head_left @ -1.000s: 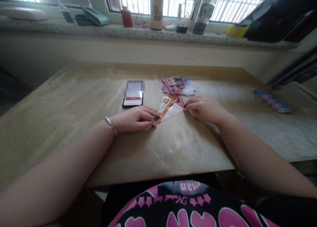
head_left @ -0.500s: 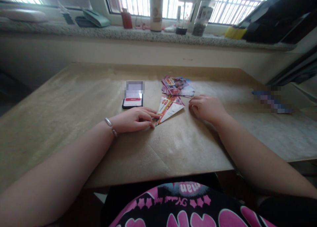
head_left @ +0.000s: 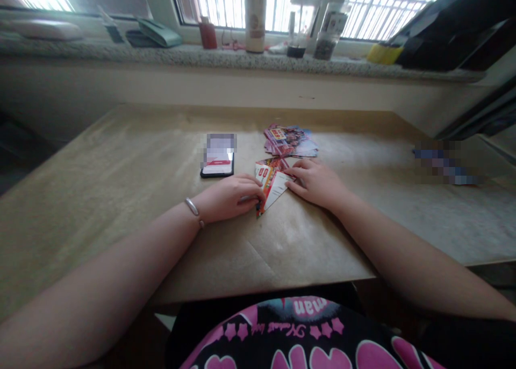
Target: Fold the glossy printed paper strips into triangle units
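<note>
Paper (head_left: 278, 189) lies folded to a point on the table (head_left: 121, 197), between your hands and just on the near side of the cards (head_left: 292, 142); its tip now aims more squarely at you than it did half a second ago. Your right hand (head_left: 312, 181) then stood off the paper; now it has come in to touch the right edge, thumb and forefinger apart. Your left hand (head_left: 242, 194) has shifted a little to the right, fingers curled over the left edge; you cannot tell whether they pinch it. Cards and phone (head_left: 217, 171) lie about where they were; the phone's screen is blocked out above, with a red bar below. Red labels on the paper and a yellow price label on the cards are too blurred to read surely; your shirt (head_left: 298, 337) shows what looks like "man".
</note>
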The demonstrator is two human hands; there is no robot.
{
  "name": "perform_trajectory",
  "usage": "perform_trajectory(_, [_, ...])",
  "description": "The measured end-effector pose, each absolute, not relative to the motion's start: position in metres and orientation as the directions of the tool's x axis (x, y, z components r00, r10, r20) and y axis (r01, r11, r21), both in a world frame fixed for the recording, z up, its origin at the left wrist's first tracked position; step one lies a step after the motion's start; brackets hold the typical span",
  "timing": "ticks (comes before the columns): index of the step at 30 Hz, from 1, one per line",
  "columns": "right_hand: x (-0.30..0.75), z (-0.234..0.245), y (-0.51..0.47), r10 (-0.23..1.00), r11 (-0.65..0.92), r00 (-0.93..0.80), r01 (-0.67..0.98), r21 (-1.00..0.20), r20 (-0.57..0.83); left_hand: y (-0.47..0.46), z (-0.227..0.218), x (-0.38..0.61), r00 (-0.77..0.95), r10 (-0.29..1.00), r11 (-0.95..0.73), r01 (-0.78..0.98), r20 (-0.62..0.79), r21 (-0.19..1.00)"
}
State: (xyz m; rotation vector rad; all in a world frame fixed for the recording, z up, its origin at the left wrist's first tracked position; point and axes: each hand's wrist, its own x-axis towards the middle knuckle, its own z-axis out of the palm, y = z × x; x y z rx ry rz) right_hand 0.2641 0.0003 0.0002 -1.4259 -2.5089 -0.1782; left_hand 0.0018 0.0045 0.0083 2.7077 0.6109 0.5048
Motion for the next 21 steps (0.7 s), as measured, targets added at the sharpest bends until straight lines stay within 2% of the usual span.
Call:
perform_trajectory(7, [0.261, -0.008, 0.008, 0.814, 0.546, -0.503, 0.834, -0.084, 0.290, 0.005, 0.004, 0.005, 0.823, 0.518, -0.843, 0.446, 0.233, 0.300])
perform_trajectory(15, [0.258, -0.012, 0.013, 0.805, 0.563, -0.504, 0.815, -0.136, 0.313, 0.004, 0.001, 0.002, 0.828, 0.546, -0.826, 0.507, 0.126, 0.246])
perform_trajectory(21, [0.260, -0.014, 0.015, 0.771, 0.611, -0.502, 0.757, -0.233, 0.392, 0.004, 0.003, 0.003, 0.822, 0.567, -0.809, 0.541, 0.060, 0.232])
